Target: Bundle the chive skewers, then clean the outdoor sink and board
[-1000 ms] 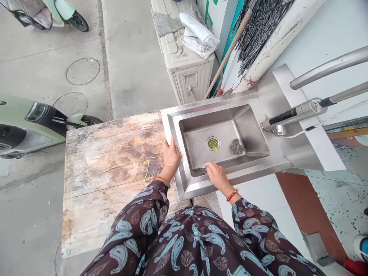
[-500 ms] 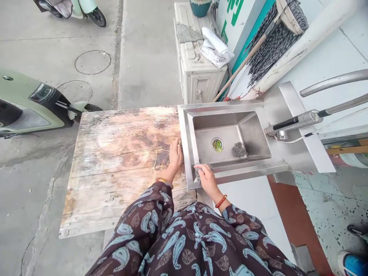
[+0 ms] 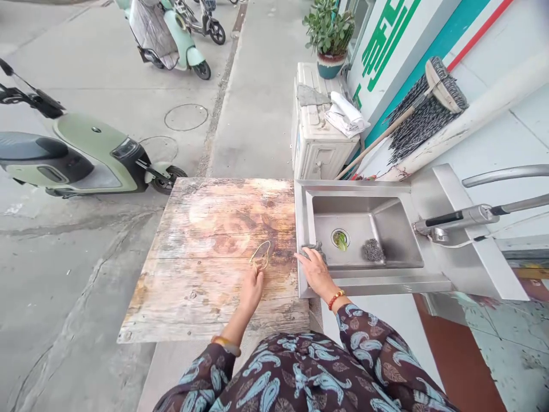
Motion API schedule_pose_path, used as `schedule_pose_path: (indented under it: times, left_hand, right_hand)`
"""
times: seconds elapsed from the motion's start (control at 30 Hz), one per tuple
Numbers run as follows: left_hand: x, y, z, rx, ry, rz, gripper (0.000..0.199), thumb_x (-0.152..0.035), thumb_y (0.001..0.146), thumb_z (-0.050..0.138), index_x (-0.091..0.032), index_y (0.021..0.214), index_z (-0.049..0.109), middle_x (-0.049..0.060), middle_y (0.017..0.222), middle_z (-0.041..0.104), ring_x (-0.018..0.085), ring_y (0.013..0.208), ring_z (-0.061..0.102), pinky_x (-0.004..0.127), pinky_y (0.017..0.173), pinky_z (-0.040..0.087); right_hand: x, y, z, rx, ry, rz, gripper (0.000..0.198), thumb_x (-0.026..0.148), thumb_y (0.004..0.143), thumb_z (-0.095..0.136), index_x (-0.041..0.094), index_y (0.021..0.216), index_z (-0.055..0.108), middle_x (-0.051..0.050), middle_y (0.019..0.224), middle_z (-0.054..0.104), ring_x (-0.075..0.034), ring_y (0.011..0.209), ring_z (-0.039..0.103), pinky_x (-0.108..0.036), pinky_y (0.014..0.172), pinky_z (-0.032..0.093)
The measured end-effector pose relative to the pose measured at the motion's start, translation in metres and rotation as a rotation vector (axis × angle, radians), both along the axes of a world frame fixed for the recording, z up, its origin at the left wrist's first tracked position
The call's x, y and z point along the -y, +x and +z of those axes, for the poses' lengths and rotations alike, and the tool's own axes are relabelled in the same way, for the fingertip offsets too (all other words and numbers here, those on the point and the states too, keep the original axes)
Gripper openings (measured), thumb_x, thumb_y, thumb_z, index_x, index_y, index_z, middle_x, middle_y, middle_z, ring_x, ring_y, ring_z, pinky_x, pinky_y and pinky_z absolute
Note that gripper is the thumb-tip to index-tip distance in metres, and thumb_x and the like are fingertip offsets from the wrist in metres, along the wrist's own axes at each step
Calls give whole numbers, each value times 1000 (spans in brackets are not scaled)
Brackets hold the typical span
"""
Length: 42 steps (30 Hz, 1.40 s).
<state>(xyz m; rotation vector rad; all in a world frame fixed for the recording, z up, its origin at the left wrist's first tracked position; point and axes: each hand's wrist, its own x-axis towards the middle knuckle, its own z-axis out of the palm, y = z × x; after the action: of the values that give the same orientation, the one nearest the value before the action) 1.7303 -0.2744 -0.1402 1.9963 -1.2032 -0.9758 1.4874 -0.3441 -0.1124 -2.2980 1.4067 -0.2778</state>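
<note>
My left hand is over the wooden tabletop, its fingers pinched on a thin yellowish string that curves forward in a loop. My right hand presses a crumpled grey rag against the left rim of the steel sink. Most of the rag is hidden under the fingers. Inside the basin, a green leafy scrap sits on the drain, and a steel wool scrubber lies to its right.
A pull-out faucet reaches in from the right. Behind the sink stand a cream metal unit with a folded white cloth, a potted plant and a mop. A green scooter is parked beyond the tabletop's left side.
My left hand has moved away from the sink's edge, toward me and left, drawing the string along. My right hand with the rag has slid a little forward along the rim. The view has tilted up.
</note>
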Motion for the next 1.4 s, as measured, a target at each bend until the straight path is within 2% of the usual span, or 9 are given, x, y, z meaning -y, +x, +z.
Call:
schedule_pose_path:
  times: [0.3,0.57,0.67,0.8,0.9,1.0,1.1,1.27,1.4]
  left_hand:
    - [24,-7,17,251,-54,-73,54,-24,80,53,-19,134,55,15,124,61,29,117,58,50,105,46]
    - [46,-76,95,492,184,-18,63,-26,87,45,-22,149,39,17,147,46,19,84,68,42,86,55]
    - [65,-107,100,552,121,-22,57,-36,88,46,-19,143,47,17,139,52,23,89,69,43,85,56]
    - [106,-143,78,448,13,-130,60,-52,82,46,-16,129,56,18,122,60,28,90,69,44,78,59]
    - [142,-170,64,390,-13,-194,61,-56,75,49,-18,121,60,14,107,64,31,90,69,45,74,59]
    - [167,-193,65,343,21,-277,59,-59,71,53,-22,116,62,9,96,67,30,80,70,46,74,59]
    - [183,-217,78,235,-10,-324,57,-59,68,56,-23,112,62,9,99,66,31,83,70,46,76,59]
    - [166,-255,113,-20,-12,-318,49,-46,71,58,-20,112,64,12,115,64,27,92,69,45,87,56]
    - [109,-264,131,-277,49,-339,54,-24,69,62,-21,123,64,11,135,58,24,107,62,38,94,51]
  right_hand:
    - [102,-1,11,6,59,50,51,18,100,40,20,150,46,-13,156,39,-28,144,32,-44,118,36]
    - [214,-16,5,109,153,52,53,12,100,37,18,152,41,-13,162,31,-27,148,25,-45,120,31]
    - [195,-44,3,148,152,83,54,5,98,35,13,151,42,-15,160,35,-26,148,24,-43,120,30]
    - [117,-91,3,231,30,317,43,7,96,44,13,136,57,-16,147,51,-23,138,40,-36,115,38]
    - [78,-111,1,228,48,603,29,11,93,53,23,113,70,-6,131,65,-18,120,57,-28,97,49]
    - [73,-132,7,180,225,765,21,18,86,62,31,97,74,2,112,73,-19,104,66,-25,67,52]
    - [76,-170,27,171,408,499,25,20,80,64,32,98,75,2,106,75,-21,96,69,-27,63,51]
    - [56,-229,85,666,547,-475,50,10,78,46,27,118,71,-1,118,73,-19,109,67,-32,97,50]
    - [45,-217,118,965,566,-519,46,32,82,55,24,125,69,-5,137,64,-25,133,53,-43,117,35]
